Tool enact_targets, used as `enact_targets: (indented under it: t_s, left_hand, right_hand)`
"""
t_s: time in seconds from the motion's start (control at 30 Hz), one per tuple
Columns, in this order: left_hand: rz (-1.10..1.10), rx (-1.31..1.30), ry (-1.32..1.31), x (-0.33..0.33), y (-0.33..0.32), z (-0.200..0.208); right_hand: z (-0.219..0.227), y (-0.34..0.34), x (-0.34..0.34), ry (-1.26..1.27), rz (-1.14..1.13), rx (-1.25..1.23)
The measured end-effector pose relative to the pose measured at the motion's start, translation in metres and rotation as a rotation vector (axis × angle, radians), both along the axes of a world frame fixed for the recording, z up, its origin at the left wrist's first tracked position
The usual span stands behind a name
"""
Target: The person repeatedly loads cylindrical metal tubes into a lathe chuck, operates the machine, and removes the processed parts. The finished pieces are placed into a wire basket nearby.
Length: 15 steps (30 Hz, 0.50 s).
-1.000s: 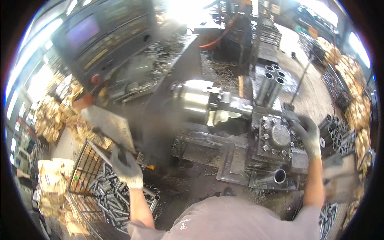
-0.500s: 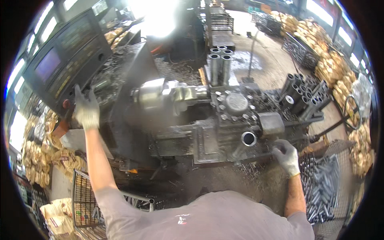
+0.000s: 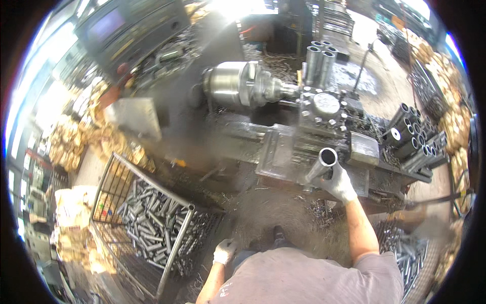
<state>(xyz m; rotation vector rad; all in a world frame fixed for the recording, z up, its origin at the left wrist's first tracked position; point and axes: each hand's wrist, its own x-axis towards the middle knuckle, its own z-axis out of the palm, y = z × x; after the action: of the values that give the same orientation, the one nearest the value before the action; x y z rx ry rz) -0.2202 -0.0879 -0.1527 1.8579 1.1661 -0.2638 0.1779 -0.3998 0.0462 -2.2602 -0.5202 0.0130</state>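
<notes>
My right hand point(image 3: 340, 183), in a pale work glove, is closed around the right side of a short steel tube point(image 3: 315, 171). The tube leans on the front of the lathe bed, its open end facing up. My left hand point(image 3: 224, 251), gloved too, hangs low by my body with its fingers curled in and nothing visible in them. Behind the tube sits the tool post point(image 3: 326, 105), ringed with bolts. At its left, the lathe chuck point(image 3: 230, 83) appears bright and smeared, with a stepped shiny part reaching toward the tool post.
A wire crate point(image 3: 107, 223) full of short metal tubes stands at lower left. Several upright tubes point(image 3: 326, 68) stand behind the tool post, and more dark tubes point(image 3: 417, 134) at the bed's right end. Another crate point(image 3: 412, 258) lies lower right. The control panel point(image 3: 136, 33) is at upper left.
My left hand has dropped from the control panel to beside my body. My right hand has moved left and taken hold of the tube. The view has turned, bringing the left crate into sight.
</notes>
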Motion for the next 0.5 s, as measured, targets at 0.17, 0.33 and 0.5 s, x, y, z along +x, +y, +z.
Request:
enact_targets:
  t_s: [0.17,0.33,0.5]
  left_hand:
    - [0.29,0.042,0.103,-0.111,-0.037,-0.008]
    - [0.699,0.041,0.102,-0.267,-0.102,-0.032]
    - [1.199,-0.012,0.186,-0.417,-0.21,-0.065]
  right_hand:
    - [-0.004,0.068,-0.035,0.152,0.27,-0.027]
    - [-0.043,0.189,-0.197,0.192,0.727,-0.158]
    - [-0.072,0.272,-0.403,0.123,1.496,-0.442]
